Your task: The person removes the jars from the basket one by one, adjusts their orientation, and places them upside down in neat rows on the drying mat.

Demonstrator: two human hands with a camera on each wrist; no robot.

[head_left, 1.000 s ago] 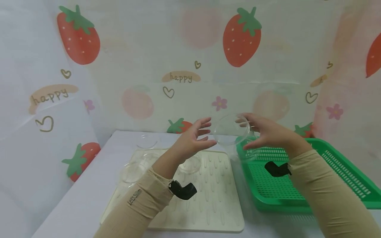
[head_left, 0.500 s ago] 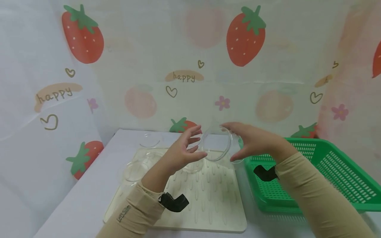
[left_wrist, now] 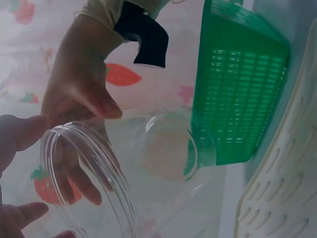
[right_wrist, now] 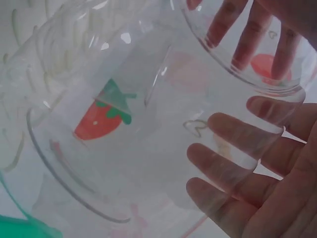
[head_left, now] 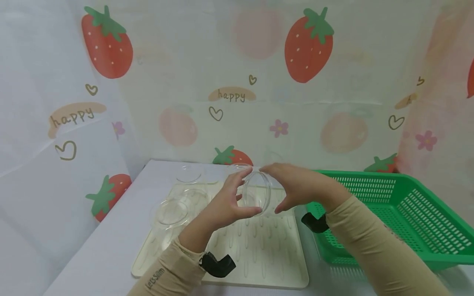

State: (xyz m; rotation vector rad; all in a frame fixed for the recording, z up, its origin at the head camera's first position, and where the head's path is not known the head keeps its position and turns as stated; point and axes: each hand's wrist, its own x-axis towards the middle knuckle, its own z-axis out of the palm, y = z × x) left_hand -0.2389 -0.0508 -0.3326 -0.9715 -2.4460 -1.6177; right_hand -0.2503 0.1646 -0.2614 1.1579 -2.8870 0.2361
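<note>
Between my hands is a clear round plastic container [head_left: 268,192], tipped on its side above the ribbed cream mat [head_left: 266,257]. Its ringed rim [left_wrist: 111,173] faces my left hand [head_left: 227,201], whose thumb and fingers curve about the rim. My right hand [head_left: 303,187] grips the container's body from the other side, and its spread fingers [right_wrist: 223,166] show through the transparent wall. More clear round containers stand at the left, one [head_left: 173,211] on the mat's left side and another [head_left: 189,174] behind it. My left forearm hides part of the mat.
A green plastic basket [head_left: 370,257] with slotted walls sits right of the mat on the white table [head_left: 96,250]. Strawberry-print sheeting [head_left: 177,53] rises behind the table and at both sides. Further clear rims [head_left: 238,165] show behind my hands.
My right hand has brought the container left and down from near the basket, over the mat. My left hand has dropped slightly and now meets the rim. The view has shifted slightly.
</note>
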